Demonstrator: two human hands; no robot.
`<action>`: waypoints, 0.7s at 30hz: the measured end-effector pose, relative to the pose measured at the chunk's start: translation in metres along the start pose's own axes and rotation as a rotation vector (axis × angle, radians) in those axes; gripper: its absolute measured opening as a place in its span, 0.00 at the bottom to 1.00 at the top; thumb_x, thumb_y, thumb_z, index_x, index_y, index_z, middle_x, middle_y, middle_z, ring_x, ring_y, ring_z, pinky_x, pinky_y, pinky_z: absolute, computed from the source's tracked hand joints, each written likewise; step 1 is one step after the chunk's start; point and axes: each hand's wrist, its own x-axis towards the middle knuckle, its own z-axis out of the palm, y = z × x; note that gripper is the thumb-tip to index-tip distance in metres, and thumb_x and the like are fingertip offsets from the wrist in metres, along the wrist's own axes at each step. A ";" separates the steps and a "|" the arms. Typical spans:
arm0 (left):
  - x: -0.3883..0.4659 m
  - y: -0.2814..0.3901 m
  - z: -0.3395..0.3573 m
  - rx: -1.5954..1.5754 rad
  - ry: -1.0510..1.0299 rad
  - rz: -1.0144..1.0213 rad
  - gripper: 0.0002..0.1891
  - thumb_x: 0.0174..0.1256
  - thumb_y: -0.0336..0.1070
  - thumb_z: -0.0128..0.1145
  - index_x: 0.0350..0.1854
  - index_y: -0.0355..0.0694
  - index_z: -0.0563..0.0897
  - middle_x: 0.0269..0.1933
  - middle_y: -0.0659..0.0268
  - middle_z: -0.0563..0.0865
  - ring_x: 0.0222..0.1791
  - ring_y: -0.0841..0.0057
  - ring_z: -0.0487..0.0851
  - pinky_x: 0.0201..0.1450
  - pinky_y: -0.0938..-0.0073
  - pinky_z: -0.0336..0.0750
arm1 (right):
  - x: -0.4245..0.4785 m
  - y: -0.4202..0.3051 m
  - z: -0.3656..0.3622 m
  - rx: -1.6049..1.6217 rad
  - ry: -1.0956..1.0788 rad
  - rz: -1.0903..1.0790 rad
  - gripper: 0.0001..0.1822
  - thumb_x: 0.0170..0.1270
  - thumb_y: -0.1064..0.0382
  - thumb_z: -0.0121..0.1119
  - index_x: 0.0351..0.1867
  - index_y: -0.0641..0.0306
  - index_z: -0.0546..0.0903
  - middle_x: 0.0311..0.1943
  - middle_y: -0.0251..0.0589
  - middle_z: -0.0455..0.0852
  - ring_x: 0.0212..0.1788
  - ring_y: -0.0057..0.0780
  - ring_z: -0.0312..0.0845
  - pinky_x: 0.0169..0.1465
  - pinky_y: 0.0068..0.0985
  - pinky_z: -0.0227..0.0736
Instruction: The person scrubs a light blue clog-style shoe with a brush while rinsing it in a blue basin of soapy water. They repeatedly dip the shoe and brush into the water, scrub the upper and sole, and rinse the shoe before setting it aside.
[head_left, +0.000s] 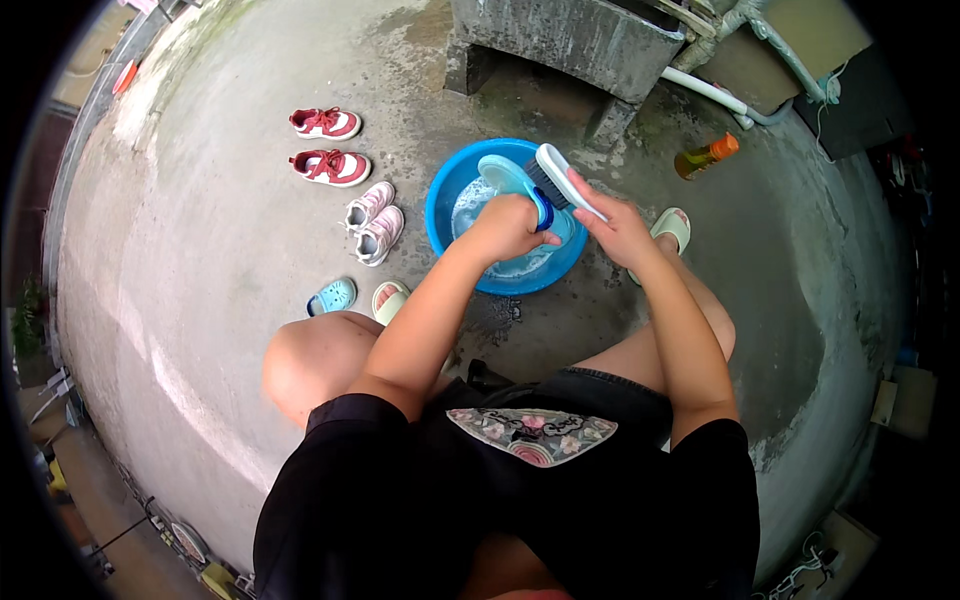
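Observation:
My left hand (512, 231) is shut on a light-blue clog (504, 175) with a dark-blue rim, above a blue plastic basin (438, 234) of sudsy water. In my right hand (616, 229) is a white scrubbing brush (555, 169), its dark bristles against or close beside the clog; contact cannot be made out. My left hand hides part of the clog. Another light-blue clog (334, 295) stands on the concrete by my foot at the left.
Red-and-white sneakers (341, 168) and pale pink sneakers (381, 231) stand left of the basin. A concrete trough (562, 45) rises beyond it. An orange-capped bottle (701, 159) and a white pipe (701, 88) are at the upper right. My slippered feet flank the basin.

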 end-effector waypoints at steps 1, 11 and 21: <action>-0.003 -0.018 0.001 0.008 0.172 0.091 0.23 0.48 0.52 0.70 0.14 0.37 0.76 0.21 0.55 0.80 0.25 0.55 0.80 0.27 0.58 0.72 | -0.005 -0.005 0.000 0.050 0.015 0.026 0.29 0.68 0.64 0.57 0.69 0.42 0.66 0.56 0.45 0.81 0.54 0.25 0.77 0.56 0.23 0.68; -0.056 -0.062 -0.250 -0.751 1.069 -0.408 0.18 0.57 0.50 0.62 0.21 0.40 0.76 0.19 0.67 0.75 0.10 0.80 0.65 0.12 0.73 0.55 | -0.025 -0.008 0.010 0.035 0.107 0.102 0.30 0.68 0.71 0.51 0.71 0.48 0.64 0.55 0.31 0.79 0.28 0.12 0.63 0.32 0.13 0.65; -0.375 -0.240 -0.136 -1.428 1.259 -0.785 0.16 0.70 0.26 0.50 0.55 0.21 0.70 0.55 0.50 0.79 0.54 0.65 0.80 0.63 0.65 0.74 | -0.038 -0.004 0.057 0.016 -0.041 0.167 0.30 0.70 0.71 0.48 0.72 0.52 0.62 0.44 0.28 0.78 0.27 0.11 0.63 0.30 0.12 0.62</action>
